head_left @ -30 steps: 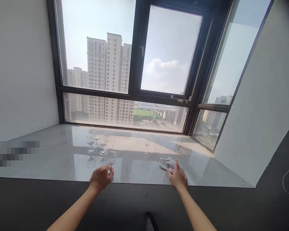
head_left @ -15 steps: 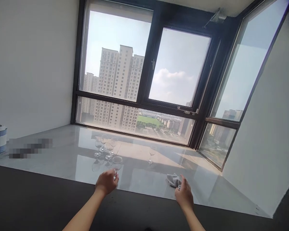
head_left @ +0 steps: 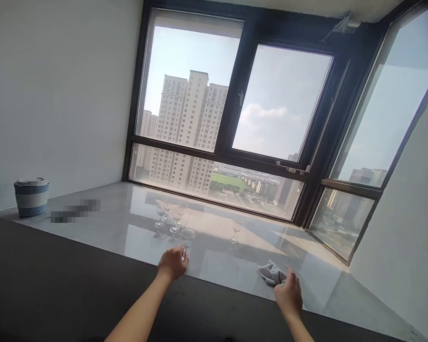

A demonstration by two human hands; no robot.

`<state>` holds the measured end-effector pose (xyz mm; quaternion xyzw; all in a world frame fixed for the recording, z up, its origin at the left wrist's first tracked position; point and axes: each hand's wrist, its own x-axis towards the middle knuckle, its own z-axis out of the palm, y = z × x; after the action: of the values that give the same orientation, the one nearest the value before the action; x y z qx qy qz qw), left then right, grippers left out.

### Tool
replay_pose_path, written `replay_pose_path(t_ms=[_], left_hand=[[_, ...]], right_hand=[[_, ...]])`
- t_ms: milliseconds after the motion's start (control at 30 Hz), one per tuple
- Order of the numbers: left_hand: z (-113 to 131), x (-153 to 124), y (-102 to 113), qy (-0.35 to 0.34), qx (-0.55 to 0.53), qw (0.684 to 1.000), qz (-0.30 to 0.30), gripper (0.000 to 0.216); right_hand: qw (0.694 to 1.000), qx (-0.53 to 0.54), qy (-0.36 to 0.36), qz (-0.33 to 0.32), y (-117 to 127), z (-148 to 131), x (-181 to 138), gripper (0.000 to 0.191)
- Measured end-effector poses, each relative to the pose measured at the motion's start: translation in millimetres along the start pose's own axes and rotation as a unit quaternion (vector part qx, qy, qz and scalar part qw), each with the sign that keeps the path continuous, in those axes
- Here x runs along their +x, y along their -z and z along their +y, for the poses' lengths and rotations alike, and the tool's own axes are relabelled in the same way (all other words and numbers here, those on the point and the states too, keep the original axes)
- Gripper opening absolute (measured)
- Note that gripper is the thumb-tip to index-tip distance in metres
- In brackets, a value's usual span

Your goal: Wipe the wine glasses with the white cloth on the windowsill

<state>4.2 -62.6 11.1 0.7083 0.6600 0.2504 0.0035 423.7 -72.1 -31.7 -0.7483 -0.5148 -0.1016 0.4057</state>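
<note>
Leftmost, our view has swung left: the blue-and-white banded cup with a pale lid (head_left: 32, 199) now shows whole at the far-left end of the pale grey, glossy window sill (head_left: 217, 270). Next along, a cluster of four clear, stemmed glasses (head_left: 174, 224) stands upright on the sill, same spots as a second ago. Just in front of it, our left hand (head_left: 173, 263) has its grip closed on the stem of another glass, a clear one with a round bowl (head_left: 187, 235), bowl up, near the front edge; that hold is unchanged. Further right, a lone clear, stemmed glass (head_left: 234, 232) stands by itself, untouched. Then the main change: the soft grey cloth (head_left: 270, 272) lies flatter a second ago, under our spread fingers; now it's bunched, and our right hand (head_left: 289, 290) has a narrow grip on its near end, index finger poking up. Can't tell if it's clear of the sill. Our read: both hands are loaded, glass and cloth well apart, no wiping contact yet.
</note>
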Motion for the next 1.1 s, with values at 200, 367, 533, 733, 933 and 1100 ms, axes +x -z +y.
replay_pose_path(t_ms=[200,367,533,733,933,1100], left_hand=[[0.5,0.4,1.1,0.006,-0.009,1.0,-0.014,0.025],[0.8,0.6,1.2,0.007,0.001,1.0,-0.02,0.025],[2.4,0.6,2.0,0.014,0.008,0.999,-0.035,0.028],[1.1,1.3,-0.6,0.01,0.007,1.0,-0.028,0.029],[2.5,1.5,2.0,0.006,0.014,0.999,-0.036,0.03],[1.9,1.9,2.9,0.003,0.008,0.999,-0.042,0.028]], right_hand=[[0.987,0.057,-0.148,-0.005,3.0,11.1,17.3,0.068],[0.98,0.096,-0.162,0.066,5.5,-29.3,34.6,0.066],[0.983,0.168,0.048,0.054,-3.7,-142.5,45.1,0.063],[0.922,0.246,0.293,-0.058,-9.4,-272.8,16.3,0.07],[0.865,0.24,0.409,-0.166,-5.7,-318.8,-21.3,0.077],[0.854,0.228,0.411,-0.223,-1.0,-323.8,-33.0,0.081]])
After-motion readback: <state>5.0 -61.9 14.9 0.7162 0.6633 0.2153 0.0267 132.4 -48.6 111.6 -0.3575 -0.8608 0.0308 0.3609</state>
